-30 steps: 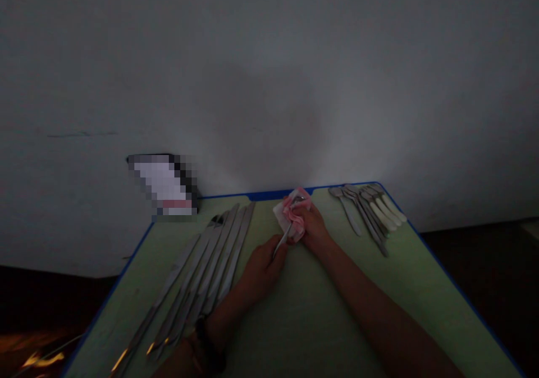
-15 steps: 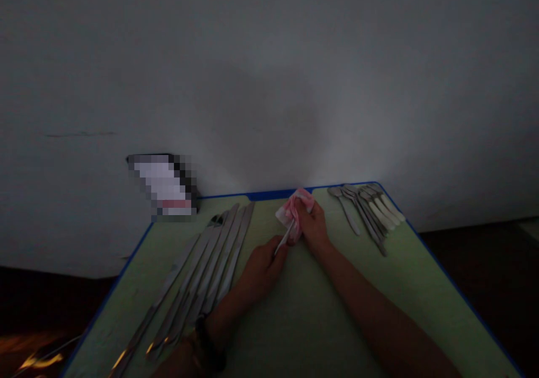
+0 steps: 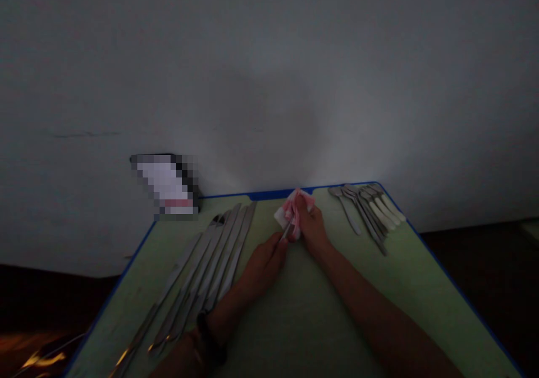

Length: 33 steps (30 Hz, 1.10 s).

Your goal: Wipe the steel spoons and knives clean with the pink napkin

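My left hand (image 3: 265, 260) is closed round the handle of a metal spoon (image 3: 287, 231) near the middle of the table. The spoon's far end is wrapped in a pink and white cloth (image 3: 286, 209), which hides the bowl. My right hand (image 3: 312, 223) grips the cloth round that end, thumb on top. Left of my hands, several long table knives (image 3: 223, 249) lie side by side, pointing away from me. Several spoons lie at the far right, some with metal handles (image 3: 368, 221) and some with white handles (image 3: 385, 212).
The light green table (image 3: 320, 322) has a blue edge and stands against a grey wall (image 3: 269, 86). A blurred-out phone-like device (image 3: 166, 181) leans at the far left corner. Dark floor shows on both sides.
A second ago the spoon's bowl showed in the cloth; the cloth and my right thumb now cover it. The cloth has shifted slightly in my right hand, while my left hand stays nearly still.
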Each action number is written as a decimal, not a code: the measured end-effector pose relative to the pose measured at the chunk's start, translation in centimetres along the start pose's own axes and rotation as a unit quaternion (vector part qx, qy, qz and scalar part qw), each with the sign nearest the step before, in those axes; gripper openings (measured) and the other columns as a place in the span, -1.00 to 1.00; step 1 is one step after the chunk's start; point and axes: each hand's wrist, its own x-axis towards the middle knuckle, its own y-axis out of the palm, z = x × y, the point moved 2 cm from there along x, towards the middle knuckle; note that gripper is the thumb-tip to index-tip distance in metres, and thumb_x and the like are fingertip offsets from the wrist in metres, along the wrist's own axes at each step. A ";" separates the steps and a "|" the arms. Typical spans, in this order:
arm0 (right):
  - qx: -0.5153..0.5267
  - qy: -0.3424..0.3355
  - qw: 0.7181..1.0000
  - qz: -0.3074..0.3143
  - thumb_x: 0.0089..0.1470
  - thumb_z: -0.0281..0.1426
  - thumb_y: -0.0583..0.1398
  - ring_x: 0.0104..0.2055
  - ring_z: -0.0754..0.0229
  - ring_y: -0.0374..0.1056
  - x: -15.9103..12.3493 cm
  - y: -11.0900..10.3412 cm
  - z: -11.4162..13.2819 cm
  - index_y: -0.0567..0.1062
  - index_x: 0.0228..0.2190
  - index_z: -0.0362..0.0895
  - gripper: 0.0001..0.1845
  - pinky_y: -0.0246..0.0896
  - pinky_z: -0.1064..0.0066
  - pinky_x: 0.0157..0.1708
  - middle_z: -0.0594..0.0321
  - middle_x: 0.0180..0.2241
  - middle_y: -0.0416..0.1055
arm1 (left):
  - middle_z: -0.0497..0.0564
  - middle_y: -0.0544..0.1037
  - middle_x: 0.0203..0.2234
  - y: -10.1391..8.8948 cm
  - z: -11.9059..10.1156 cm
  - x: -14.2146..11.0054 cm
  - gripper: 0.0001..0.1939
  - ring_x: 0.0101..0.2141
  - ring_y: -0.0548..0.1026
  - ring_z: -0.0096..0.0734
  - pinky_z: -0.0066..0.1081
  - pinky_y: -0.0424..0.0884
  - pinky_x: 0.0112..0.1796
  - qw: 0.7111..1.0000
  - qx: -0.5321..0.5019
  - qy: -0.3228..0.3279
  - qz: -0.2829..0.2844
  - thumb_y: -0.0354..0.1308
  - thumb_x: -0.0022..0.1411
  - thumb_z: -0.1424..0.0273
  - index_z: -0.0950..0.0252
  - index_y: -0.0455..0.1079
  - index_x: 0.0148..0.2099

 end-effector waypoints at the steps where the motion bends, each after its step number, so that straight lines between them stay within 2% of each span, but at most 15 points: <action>1: 0.007 0.011 1.000 0.003 -0.05 0.10 0.10 -0.60 0.28 0.24 -0.1 0.1 -0.1 0.44 -0.47 -0.13 -0.48 0.14 0.48 -0.61 0.28 -0.62 0.35 | -0.12 0.30 -0.61 0.0 0.0 0.0 -0.65 -0.54 0.31 -0.43 -0.46 0.22 -0.46 1.000 -0.004 -0.001 0.002 -0.20 0.33 0.22 0.31 0.33 -0.16; 5: 0.038 0.036 0.998 0.018 -0.08 0.08 0.14 -0.66 0.34 0.18 -0.3 0.7 -0.4 0.38 -0.52 -0.14 -0.50 0.08 0.50 -0.68 0.32 -0.65 0.31 | -0.11 0.32 -0.59 0.1 -0.1 0.1 -0.62 -0.53 0.32 -0.42 -0.45 0.23 -0.44 1.000 -0.019 0.005 -0.001 -0.20 0.34 0.22 0.32 0.31 -0.04; 11: 0.067 0.037 0.995 0.067 -0.04 0.01 0.16 -0.64 0.35 0.21 0.1 0.7 -0.6 0.42 -0.44 -0.14 -0.57 0.12 0.52 -0.64 0.34 -0.61 0.36 | -0.13 0.29 -0.61 0.0 0.0 0.1 -0.62 -0.55 0.28 -0.44 -0.47 0.20 -0.47 0.999 -0.029 0.001 -0.014 -0.18 0.33 0.20 0.33 0.34 -0.08; 15: 0.077 -0.027 0.996 0.043 -0.06 -0.08 0.22 -0.42 0.27 0.36 0.7 0.1 -0.5 0.46 -0.30 -0.16 -0.59 0.28 0.46 -0.40 0.23 -0.41 0.47 | -0.14 0.26 -0.64 -0.4 -0.1 0.2 -0.60 -0.58 0.26 -0.44 -0.47 0.17 -0.50 0.999 -0.014 -0.007 -0.045 -0.15 0.29 0.18 0.34 0.40 -0.17; 18: 0.058 -0.072 0.996 0.009 -0.08 -0.16 0.25 -0.28 0.22 0.38 1.0 -0.4 0.0 0.44 -0.19 -0.12 -0.58 0.28 0.40 -0.23 0.22 -0.30 0.49 | -0.15 0.23 -0.67 -0.5 -0.2 0.1 -0.58 -0.60 0.25 -0.44 -0.47 0.17 -0.51 0.998 -0.001 -0.006 -0.056 -0.14 0.28 0.17 0.34 0.42 -0.12; 21: -0.014 -0.108 0.994 -0.019 0.00 -0.09 0.16 -0.39 0.25 0.33 0.8 -0.6 0.7 0.48 -0.38 -0.12 -0.66 0.25 0.45 -0.35 0.27 -0.44 0.45 | -0.16 0.22 -0.68 -0.6 -0.2 0.0 -0.57 -0.61 0.25 -0.43 -0.47 0.18 -0.50 0.998 0.006 0.008 -0.059 -0.13 0.27 0.17 0.33 0.42 -0.08; 25: -0.025 -0.113 0.993 -0.015 0.07 0.04 0.01 -0.58 0.29 0.23 0.2 -0.2 1.4 0.43 -0.56 -0.11 -0.48 0.15 0.50 -0.54 0.30 -0.62 0.35 | -0.16 0.23 -0.67 -0.5 -0.1 0.1 -0.57 -0.60 0.25 -0.44 -0.47 0.18 -0.51 0.998 0.006 0.027 -0.063 -0.12 0.26 0.15 0.33 0.43 -0.12; 29: -0.003 -0.074 0.997 -0.028 0.02 0.08 0.04 -0.56 0.27 0.28 0.3 -0.2 1.0 0.43 -0.58 -0.13 -0.45 0.18 0.49 -0.53 0.26 -0.61 0.38 | -0.16 0.21 -0.67 -0.4 0.0 0.3 -0.59 -0.61 0.23 -0.46 -0.47 0.17 -0.53 0.998 0.007 0.029 -0.061 -0.13 0.27 0.14 0.33 0.40 -0.27; 33: 0.002 -0.026 0.999 0.019 -0.07 0.06 0.14 -0.56 0.29 0.28 1.0 -0.5 0.2 0.47 -0.48 -0.16 -0.49 0.17 0.50 -0.56 0.26 -0.58 0.41 | -0.15 0.24 -0.64 -0.4 0.1 0.4 -0.60 -0.59 0.25 -0.46 -0.48 0.18 -0.50 0.997 0.002 0.035 -0.066 -0.15 0.28 0.16 0.33 0.37 -0.27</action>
